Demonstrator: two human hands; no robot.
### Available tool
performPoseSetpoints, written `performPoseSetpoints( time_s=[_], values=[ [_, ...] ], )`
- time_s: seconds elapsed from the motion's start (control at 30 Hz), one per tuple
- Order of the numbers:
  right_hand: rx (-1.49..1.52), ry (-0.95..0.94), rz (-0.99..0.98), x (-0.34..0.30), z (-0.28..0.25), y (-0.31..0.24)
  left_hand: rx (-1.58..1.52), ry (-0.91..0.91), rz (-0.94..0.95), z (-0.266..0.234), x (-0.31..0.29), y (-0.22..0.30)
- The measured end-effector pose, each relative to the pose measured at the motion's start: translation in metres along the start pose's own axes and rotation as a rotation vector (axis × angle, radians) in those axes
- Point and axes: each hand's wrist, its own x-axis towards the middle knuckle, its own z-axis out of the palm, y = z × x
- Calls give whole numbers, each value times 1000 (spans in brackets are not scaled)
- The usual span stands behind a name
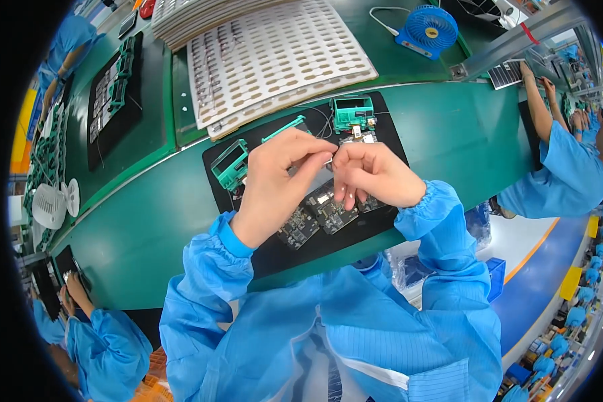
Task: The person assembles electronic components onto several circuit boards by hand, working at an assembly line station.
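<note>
My left hand (281,177) and my right hand (376,175) meet above a black mat (268,258), fingertips almost touching. The left thumb and forefinger pinch a tiny whitish piece, too small to name. My right thumb and forefinger are pressed together beside it, and whatever they grip is hidden. Under the hands lie dark circuit boards, one at the left (297,229) and a middle one (331,212); a third is partly covered by my right hand. Beyond them sit green plastic housings: a left one (230,165), a right one (352,114), and another partly behind my left hand.
White perforated trays (281,60) are stacked at the back of the green bench (449,120). A blue fan (430,32) stands at the far right, a white fan (50,204) at the left. Co-workers in blue sit on both sides; another mat (127,110) holds boards.
</note>
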Motion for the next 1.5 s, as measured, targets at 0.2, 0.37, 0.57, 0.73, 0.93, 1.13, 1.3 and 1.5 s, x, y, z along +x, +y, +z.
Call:
performPoseSetpoints(
  time_s=[0.2,0.37,0.57,0.73,0.93,1.13,1.3,1.5],
  values=[
    [-18,309,-40,9,-29,10,196,-20,88,23,43,-4],
    [-168,483,-191,26,-36,18,460,57,231,35,72,-24],
    [-200,528,-127,25,-42,16,523,70,235,47,78,-27],
    [-177,510,-104,26,-42,17,592,65,218,46,76,-23],
    [-119,479,-85,22,-46,18,606,15,329,43,70,-28],
    [78,375,-40,10,-50,21,1035,-97,401,34,51,-21],
    [75,274,2,1,-39,21,1049,-92,385,21,37,-11],
    [-16,364,1,-15,-24,16,1019,-15,301,-16,1,-13]
  ],
)
